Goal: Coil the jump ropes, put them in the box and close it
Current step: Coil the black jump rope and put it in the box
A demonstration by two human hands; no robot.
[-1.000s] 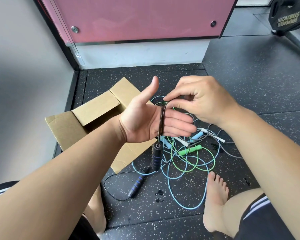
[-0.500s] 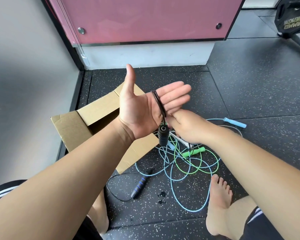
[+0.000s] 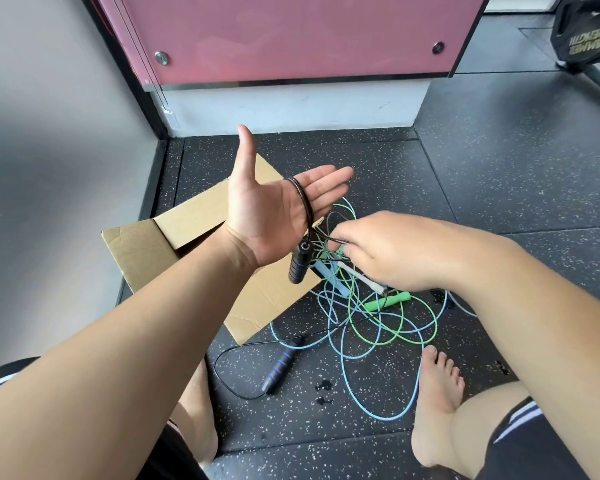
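Dark speckled rubber floor (image 3: 499, 202) carries everything, hemmed by a grey wall on the left and a pink panel (image 3: 291, 36) on a white base at the back.

Our left hand (image 3: 274, 216) stands flat and spread, thumb up, fingers straight, gripping nothing; the black rope (image 3: 303, 202) is looped around the palm, and one black handle (image 3: 298, 263) hangs below the heel of the hand. Our right hand (image 3: 381, 252) is curled low beside it, fingertips pinched on the black cord just under the palm. The other black handle (image 3: 279, 370) lies on the floor near our left knee, its cord trailing in a loose curve.

To coil well, we judge each turn should be laid snug beside the one before it, with steady light tension, and the left fingers kept together so loops cannot slip off the tips. The black cord crosses the blue rope (image 3: 378, 403) and green rope (image 3: 395, 327), so we should draw it slowly or it may drag them up.

The cardboard box (image 3: 146, 251) lies open behind our left forearm, near the wall, flaps spread; nothing is in it that we can see. Open floor lies right and forward, while our bare foot (image 3: 437, 393) sits at the tangle's near edge.
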